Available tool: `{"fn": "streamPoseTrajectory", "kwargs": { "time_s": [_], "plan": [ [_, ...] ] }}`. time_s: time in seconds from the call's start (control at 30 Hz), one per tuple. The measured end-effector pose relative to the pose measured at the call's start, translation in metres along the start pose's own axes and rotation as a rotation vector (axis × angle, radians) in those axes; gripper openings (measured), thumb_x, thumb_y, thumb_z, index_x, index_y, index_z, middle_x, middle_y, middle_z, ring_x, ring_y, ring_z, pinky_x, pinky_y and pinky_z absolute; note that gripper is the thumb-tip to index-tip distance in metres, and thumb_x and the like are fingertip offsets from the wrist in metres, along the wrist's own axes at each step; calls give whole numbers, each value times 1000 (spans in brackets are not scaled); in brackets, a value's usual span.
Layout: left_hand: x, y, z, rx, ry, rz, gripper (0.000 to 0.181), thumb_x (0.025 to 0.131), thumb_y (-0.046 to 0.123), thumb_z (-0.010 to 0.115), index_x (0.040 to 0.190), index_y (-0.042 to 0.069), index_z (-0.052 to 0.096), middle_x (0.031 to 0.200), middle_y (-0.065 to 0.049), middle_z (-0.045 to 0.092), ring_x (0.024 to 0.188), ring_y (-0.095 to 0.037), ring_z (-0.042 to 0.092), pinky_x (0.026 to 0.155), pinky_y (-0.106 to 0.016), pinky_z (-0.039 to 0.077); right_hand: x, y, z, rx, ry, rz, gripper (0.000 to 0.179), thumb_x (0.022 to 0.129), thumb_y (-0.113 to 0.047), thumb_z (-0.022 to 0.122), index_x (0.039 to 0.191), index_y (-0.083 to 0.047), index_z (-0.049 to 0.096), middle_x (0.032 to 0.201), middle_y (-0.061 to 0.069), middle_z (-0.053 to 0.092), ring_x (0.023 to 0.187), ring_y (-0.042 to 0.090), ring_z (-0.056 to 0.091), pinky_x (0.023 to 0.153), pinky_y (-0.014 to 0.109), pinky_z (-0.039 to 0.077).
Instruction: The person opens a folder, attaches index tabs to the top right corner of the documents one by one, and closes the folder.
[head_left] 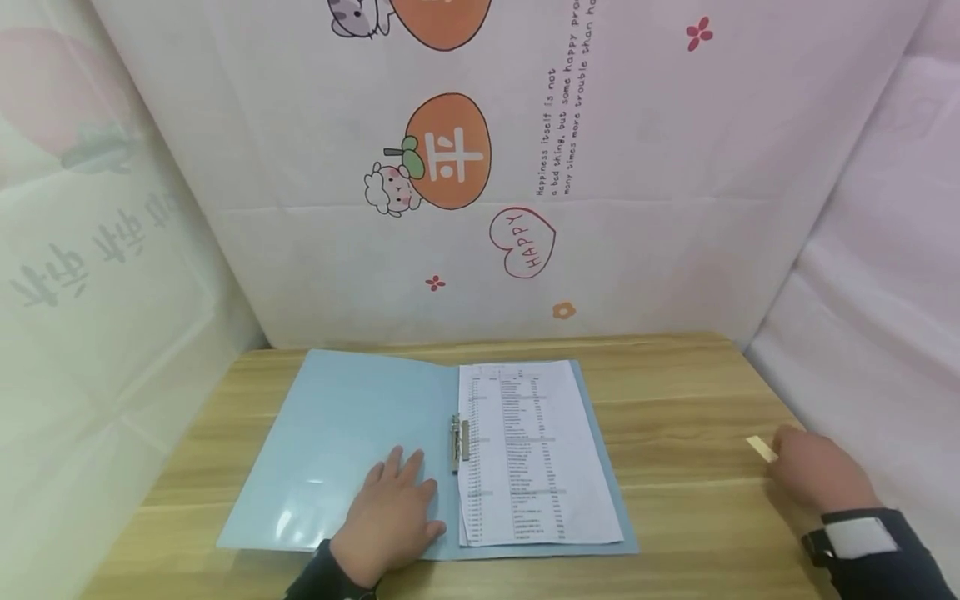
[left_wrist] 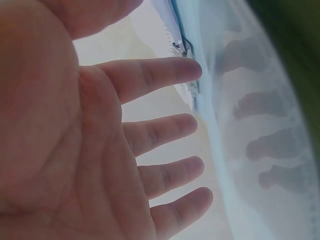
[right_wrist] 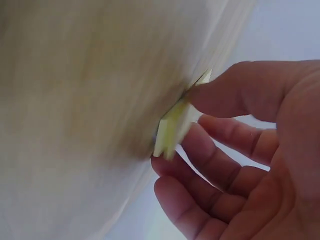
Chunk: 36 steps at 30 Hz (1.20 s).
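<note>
A light blue folder (head_left: 352, 417) lies spread open on the table, with a metal clip (head_left: 459, 442) near its fold. Printed sheets (head_left: 525, 467) with rows of text lie on its right side. My left hand (head_left: 393, 508) is over the left cover, close to the fold. In the left wrist view, that hand (left_wrist: 100, 125) has its fingers straight and spread, holding nothing, and the glossy cover (left_wrist: 220, 165) mirrors them. At the table's right side, my right hand (head_left: 817, 471) pinches a small pale yellow sticky note pad (right_wrist: 172, 125) between thumb and fingers, just by the tabletop.
The wood-grain table (head_left: 675, 417) runs back to a white printed cloth (head_left: 637, 250) hanging behind it. More cloth hangs at the left (head_left: 135, 333) and right (head_left: 885, 317). Bare tabletop lies between the folder and my right hand.
</note>
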<state>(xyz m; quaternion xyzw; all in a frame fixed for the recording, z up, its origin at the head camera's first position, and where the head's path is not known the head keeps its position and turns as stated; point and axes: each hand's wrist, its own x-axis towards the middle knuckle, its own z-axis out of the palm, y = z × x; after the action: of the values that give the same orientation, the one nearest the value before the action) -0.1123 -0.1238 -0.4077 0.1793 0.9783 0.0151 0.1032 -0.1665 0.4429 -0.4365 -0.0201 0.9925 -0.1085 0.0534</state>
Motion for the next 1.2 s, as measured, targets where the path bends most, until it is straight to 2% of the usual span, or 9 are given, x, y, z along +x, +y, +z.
{"fn": "streamPoseTrajectory", "kwargs": {
  "time_s": [0.27, 0.43, 0.57, 0.63, 0.73, 0.87, 1.0, 1.2],
  "plan": [
    [-5, 1, -6, 3, 22, 50, 53, 89, 49, 67, 123, 8, 69, 150, -21, 42, 140, -47, 29, 109, -61, 27, 2, -8, -2, 7, 7, -41, 12, 86, -15, 62, 78, -8, 57, 68, 0, 51, 59, 19, 46, 54, 38, 39],
    [-6, 3, -8, -12, 23, 69, 52, 89, 50, 68, 122, 10, 70, 150, -20, 42, 140, -47, 30, 108, -62, 28, 4, -14, -6, 48, -6, -41, 13, 88, -18, 63, 86, -5, 63, 74, 2, 58, 62, 18, 48, 57, 37, 41],
    [-7, 5, -10, -14, 24, 83, 52, 89, 52, 68, 121, 11, 70, 150, -19, 42, 139, -47, 30, 108, -62, 29, 5, -22, -9, 65, 18, -49, 23, 90, -19, 66, 99, 2, 67, 90, 14, 67, 76, 28, 60, 66, 48, 49],
    [-7, 6, -12, -19, 22, 89, 53, 89, 52, 68, 122, 12, 70, 151, -18, 42, 140, -46, 30, 108, -62, 29, 6, -29, -9, 59, 27, -62, 24, 89, -19, 67, 101, 3, 67, 92, 16, 67, 78, 31, 61, 67, 51, 49],
    [-8, 7, -13, -22, 22, 101, 53, 89, 53, 67, 122, 12, 69, 151, -18, 42, 140, -46, 30, 107, -62, 29, 7, -36, -4, 45, -11, -82, 17, 85, -19, 69, 92, -4, 65, 81, 8, 64, 70, 25, 57, 61, 46, 47],
    [-9, 8, -13, -26, 19, 109, 52, 89, 53, 67, 121, 12, 70, 151, -17, 42, 140, -46, 30, 107, -62, 30, 8, -42, 2, 35, -75, -72, 10, 79, -14, 69, 80, -12, 60, 69, -1, 52, 60, 19, 46, 53, 37, 38],
    [-11, 9, -15, -25, 17, 105, 53, 89, 53, 67, 121, 12, 70, 150, -17, 43, 140, -45, 31, 107, -62, 31, 8, -45, 3, 17, -69, -59, 12, 78, -12, 68, 74, -11, 56, 66, 0, 49, 58, 20, 46, 51, 36, 38],
    [-13, 9, -17, -30, 8, 101, 53, 89, 53, 67, 122, 12, 70, 150, -17, 44, 139, -45, 32, 106, -62, 31, 8, -47, 5, 2, -34, -67, 20, 81, -19, 67, 73, -11, 51, 64, 1, 46, 55, 20, 45, 49, 36, 37]
  ]
}}
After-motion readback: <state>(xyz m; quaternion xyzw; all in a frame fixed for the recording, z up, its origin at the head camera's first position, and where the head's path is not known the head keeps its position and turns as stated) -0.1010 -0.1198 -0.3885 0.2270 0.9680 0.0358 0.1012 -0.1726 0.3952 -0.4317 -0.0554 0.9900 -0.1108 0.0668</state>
